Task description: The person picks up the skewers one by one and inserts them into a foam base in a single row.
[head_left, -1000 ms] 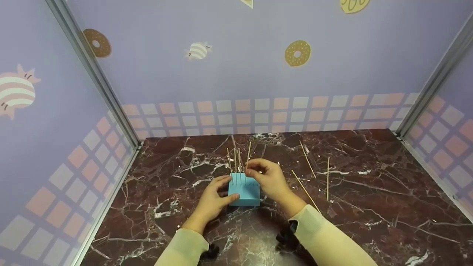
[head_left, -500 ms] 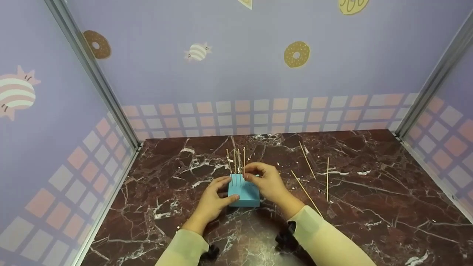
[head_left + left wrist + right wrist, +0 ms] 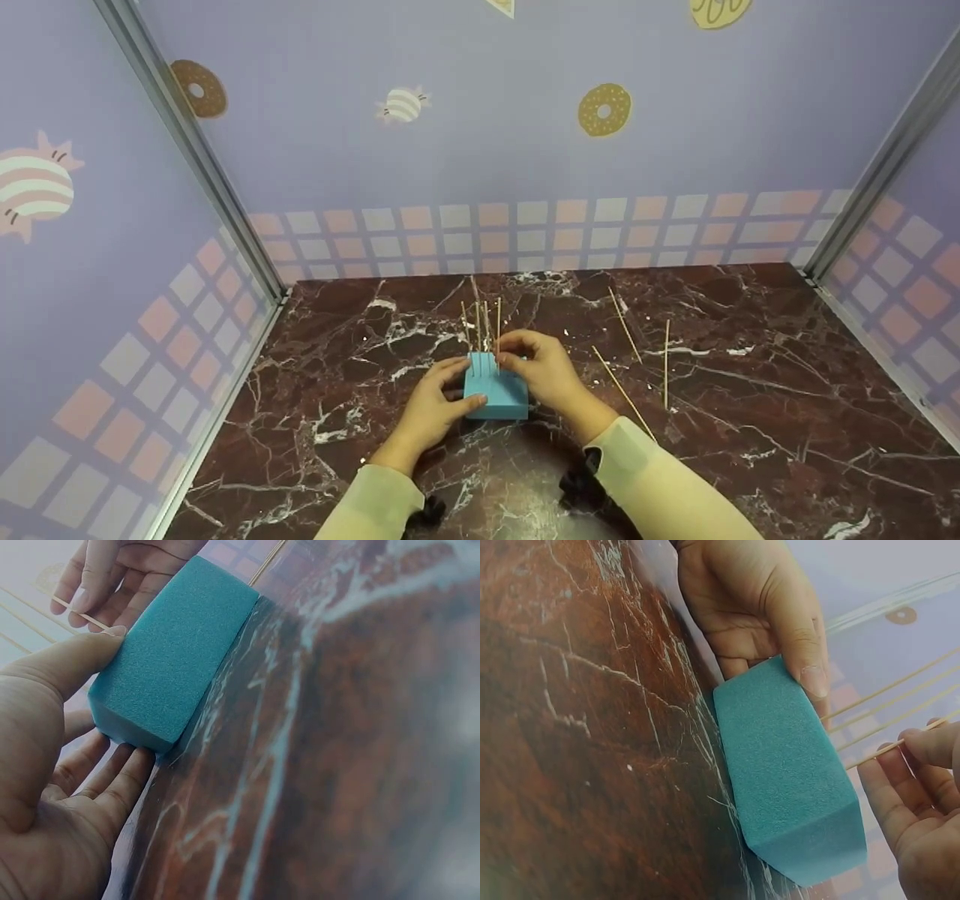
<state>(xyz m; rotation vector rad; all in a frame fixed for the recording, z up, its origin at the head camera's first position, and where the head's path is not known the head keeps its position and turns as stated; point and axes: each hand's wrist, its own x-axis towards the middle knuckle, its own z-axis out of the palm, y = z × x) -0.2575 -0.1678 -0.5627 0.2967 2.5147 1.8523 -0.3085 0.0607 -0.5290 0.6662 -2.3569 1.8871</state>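
A light blue foam block (image 3: pixel 495 401) stands on the marbled tabletop. My left hand (image 3: pixel 431 405) grips it from the left side, thumb on the top near the front and fingers along its side, as the left wrist view shows. Several thin wooden sticks (image 3: pixel 464 324) rise upright from the back of the block. Between thumb and fingertips my right hand (image 3: pixel 546 367) pinches another wooden stick (image 3: pixel 877 754), nearly upright, its lower end right at the block's top, to the right of the standing ones. Small dark holes in the block are mostly covered by the right hand.
To the right of my right hand, loose wooden sticks lie on the tabletop (image 3: pixel 787 405): one farther back (image 3: pixel 624 324), one pointing away from me (image 3: pixel 666 367), and one slanting under the right sleeve (image 3: pixel 621 390). Patterned lilac walls (image 3: pixel 495 150) enclose the table's back and sides.
My right hand has come down slightly, and the pinched stick is lower, farther left and more upright, now at the block. The left hand and block have stayed in place.
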